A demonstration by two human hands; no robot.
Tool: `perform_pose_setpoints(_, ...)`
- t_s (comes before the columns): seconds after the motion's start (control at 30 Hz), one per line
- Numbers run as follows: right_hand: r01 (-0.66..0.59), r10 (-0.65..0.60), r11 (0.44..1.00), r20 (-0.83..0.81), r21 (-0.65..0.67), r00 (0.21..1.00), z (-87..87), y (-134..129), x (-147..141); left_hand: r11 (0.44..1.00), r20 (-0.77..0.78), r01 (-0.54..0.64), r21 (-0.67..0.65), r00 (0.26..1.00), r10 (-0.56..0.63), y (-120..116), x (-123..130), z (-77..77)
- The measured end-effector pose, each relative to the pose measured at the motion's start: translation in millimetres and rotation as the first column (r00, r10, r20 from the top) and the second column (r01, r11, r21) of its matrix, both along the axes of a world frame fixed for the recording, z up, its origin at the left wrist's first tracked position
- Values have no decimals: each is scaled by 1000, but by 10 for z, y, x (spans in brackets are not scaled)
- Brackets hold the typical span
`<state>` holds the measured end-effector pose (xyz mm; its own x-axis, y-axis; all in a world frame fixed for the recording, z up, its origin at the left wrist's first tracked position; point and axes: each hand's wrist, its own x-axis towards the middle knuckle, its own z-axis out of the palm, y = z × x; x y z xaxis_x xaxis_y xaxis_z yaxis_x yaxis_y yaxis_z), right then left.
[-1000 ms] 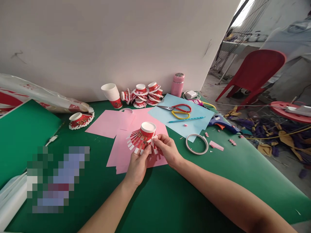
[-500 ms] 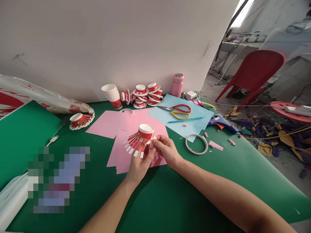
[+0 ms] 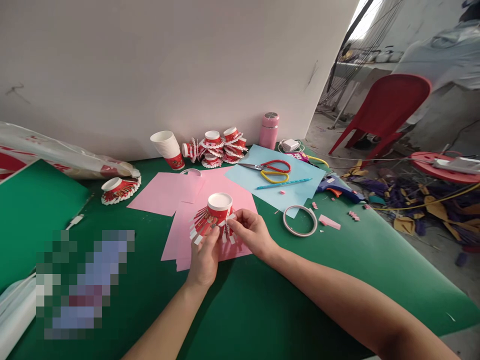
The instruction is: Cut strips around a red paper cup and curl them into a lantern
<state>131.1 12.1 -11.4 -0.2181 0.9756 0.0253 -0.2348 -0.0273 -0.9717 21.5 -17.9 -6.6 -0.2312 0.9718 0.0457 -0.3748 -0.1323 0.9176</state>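
Note:
A red-and-white paper cup (image 3: 219, 204), turned bottom up with its wall cut into fanned strips, is between my hands above the pink paper (image 3: 174, 245). My left hand (image 3: 205, 257) grips it from below, thumb pressed on the strips at the front. On its right side, the thumb and fingers of my right hand (image 3: 250, 230) pinch one of the strips. Other strips hang down and spread out, with white ends. Similar cut cups (image 3: 212, 145) are stacked by the wall, and one more cut cup (image 3: 120, 189) lies at the left.
Beyond the pink sheets stand stacked uncut cups (image 3: 168, 150) and a pink flask (image 3: 269, 131). Scissors (image 3: 275, 171) and a blue pencil (image 3: 284, 183) lie on blue paper (image 3: 240, 176). Rightward are a tape roll (image 3: 300, 221), a glue gun (image 3: 341, 190) and paper scraps (image 3: 330, 222).
My left hand has shifted its hold, its thumb now further left along the strips. The cup has turned slightly, and more strips show beneath my right fingers. The view has shifted slightly.

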Motion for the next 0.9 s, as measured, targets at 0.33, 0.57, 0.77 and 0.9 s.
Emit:
perform_pose_setpoints(0.33,-27,24,999,79,35,997,19,45,58,976,9,9,-216,1000,-7,38,-50,-14)
perform_pose_setpoints(0.57,-20,8,997,151,75,989,-20,33,45,988,-24,-29,-153,999,26,57,-41,-84)
perform_pose_setpoints(0.77,-9,-10,995,190,99,982,-37,30,38,985,59,-20,-174,998,31,56,-7,-46)
perform_pose_setpoints(0.9,8,-29,995,202,102,979,-19,27,38,990,110,37,-138,994,-22,59,3,-39)
